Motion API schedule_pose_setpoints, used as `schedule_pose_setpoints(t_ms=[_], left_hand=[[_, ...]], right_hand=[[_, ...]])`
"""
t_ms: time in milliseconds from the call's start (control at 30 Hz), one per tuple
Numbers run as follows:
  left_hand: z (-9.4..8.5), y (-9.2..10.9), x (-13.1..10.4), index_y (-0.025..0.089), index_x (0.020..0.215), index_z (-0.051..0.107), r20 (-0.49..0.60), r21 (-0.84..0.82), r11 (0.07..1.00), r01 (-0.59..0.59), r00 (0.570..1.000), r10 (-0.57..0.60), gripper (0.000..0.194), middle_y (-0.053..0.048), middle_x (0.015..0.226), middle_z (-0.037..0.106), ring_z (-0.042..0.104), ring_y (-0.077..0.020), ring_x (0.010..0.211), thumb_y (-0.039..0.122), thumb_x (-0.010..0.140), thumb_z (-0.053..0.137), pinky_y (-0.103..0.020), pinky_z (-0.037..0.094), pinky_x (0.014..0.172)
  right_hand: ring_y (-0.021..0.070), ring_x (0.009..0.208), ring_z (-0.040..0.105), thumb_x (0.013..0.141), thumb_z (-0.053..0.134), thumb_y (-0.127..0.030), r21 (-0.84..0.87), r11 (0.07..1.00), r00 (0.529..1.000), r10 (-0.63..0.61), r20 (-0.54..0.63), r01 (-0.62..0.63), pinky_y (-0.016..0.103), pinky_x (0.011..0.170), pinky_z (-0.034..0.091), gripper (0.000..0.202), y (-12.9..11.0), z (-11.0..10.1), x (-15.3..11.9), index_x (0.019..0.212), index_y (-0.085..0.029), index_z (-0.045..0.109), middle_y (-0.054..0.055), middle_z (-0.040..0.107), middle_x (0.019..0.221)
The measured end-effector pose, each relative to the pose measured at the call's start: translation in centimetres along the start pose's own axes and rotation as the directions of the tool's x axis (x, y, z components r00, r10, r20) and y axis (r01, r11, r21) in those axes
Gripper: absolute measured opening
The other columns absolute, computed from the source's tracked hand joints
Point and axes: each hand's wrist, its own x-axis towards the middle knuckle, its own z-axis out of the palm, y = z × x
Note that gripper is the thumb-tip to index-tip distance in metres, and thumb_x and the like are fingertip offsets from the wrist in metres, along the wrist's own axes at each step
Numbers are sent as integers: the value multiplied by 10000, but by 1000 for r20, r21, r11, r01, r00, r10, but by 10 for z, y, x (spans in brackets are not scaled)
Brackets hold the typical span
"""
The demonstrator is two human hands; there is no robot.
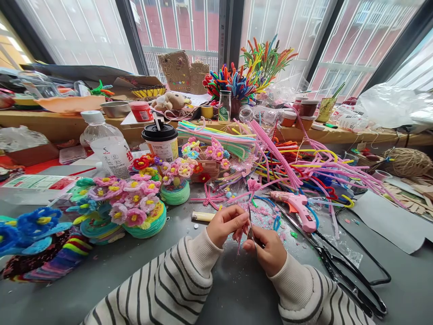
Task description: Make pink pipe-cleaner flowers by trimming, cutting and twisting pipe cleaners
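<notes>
Pipe cleaner (pixel 238 246) — pink, fuzzy — sits in L grip (pixel 226 225).

Gray table (pixel 233 295), glue gun (pixel 299 207), large scissors (pixel 316 246)

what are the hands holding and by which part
The right hand grips what look like scissors around the handle end; the left hand pinches a pink fuzzy piece, exact spot unclear.

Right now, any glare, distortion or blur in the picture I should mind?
Head view: windows bright, washed out in places. Head view: wide-angle distortion, window frames splaying toward the top. Head view: left hand and right hand read clearly, but the metal tool between them lacks detail.
</notes>
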Motion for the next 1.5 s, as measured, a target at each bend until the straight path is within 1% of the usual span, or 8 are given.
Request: schedule_pose_setpoints(t_ms=[100, 267, 467, 633, 767, 1000, 1233, 1500], left_hand=[[0, 0, 0, 114, 562, 482, 6, -7, 1000, 2, 1000, -2, 215, 35, 453, 488, 384, -19, 328, 304, 646, 537, -151, 270, 342], [1, 0, 0, 115, 555, 485, -15, 1, 1000, -4, 1000, 4, 226, 37, 451, 478, 380, -20, 328, 318, 635, 544, -156, 269, 343], [1, 1, 1, 124, 550, 467, -67, 42, 999, -8, 998, 11, 224, 66, 366, 405, 348, -20, 314, 315, 619, 560, -158, 255, 350], [2, 2, 1, 127, 554, 456, -95, 43, 999, -12, 995, 16, 233, 64, 400, 419, 343, -18, 323, 326, 606, 566, -159, 251, 345], [2, 2, 0, 128, 546, 449, -72, 39, 999, -6, 997, 8, 234, 60, 409, 430, 349, -19, 320, 322, 604, 567, -160, 249, 340], [0, 1, 1, 127, 560, 462, -51, 27, 999, 25, 998, -23, 234, 48, 429, 454, 366, -25, 326, 335, 612, 556, -165, 257, 341], [1, 1, 0, 124, 539, 459, -18, 27, 999, 21, 1000, -21, 237, 39, 440, 469, 365, -24, 328, 326, 615, 557, -169, 262, 349], [1, 1, 0, 122, 543, 459, 7, 26, 1000, 15, 1000, -16, 234, 45, 426, 457, 365, -24, 327, 322, 620, 554, -166, 268, 348]], right_hand=[[78, 381, 296, 681, 291, -598, -51, 999, 1000, 10, -17, -10, 199, 382, 272, 503, 3, 1, 0, 491, -156, 441, -34, 361, 405], [70, 366, 279, 692, 343, -542, -72, 997, 997, -6, -78, 0, 189, 367, 249, 448, 7, 3, 0, 430, -189, 255, -54, 304, 383], [72, 368, 269, 686, 354, -546, -82, 997, 995, -11, -96, 3, 190, 365, 243, 446, 6, 3, 1, 442, -195, 226, -58, 286, 388], [78, 368, 309, 672, 307, -599, -39, 999, 999, 27, -29, -28, 198, 379, 272, 472, 3, 2, 0, 438, -189, 279, -39, 349, 383], [80, 381, 333, 672, 258, -622, -1, 1000, 999, 21, 28, -21, 200, 387, 292, 515, 1, 1, 0, 457, -170, 377, -19, 409, 413], [79, 358, 337, 668, 320, -600, -45, 998, 999, 35, -35, -36, 202, 375, 281, 495, 3, 2, -1, 416, -175, 342, -27, 401, 361], [81, 377, 371, 683, 317, -587, 51, 999, 1000, 18, -14, -18, 196, 387, 304, 500, -1, 0, -2, 505, -155, 495, -17, 454, 409], [88, 397, 387, 673, 286, -618, 95, 995, 1000, 10, 16, -11, 199, 394, 310, 550, -1, 0, -2, 555, -139, 529, -7, 461, 446]])
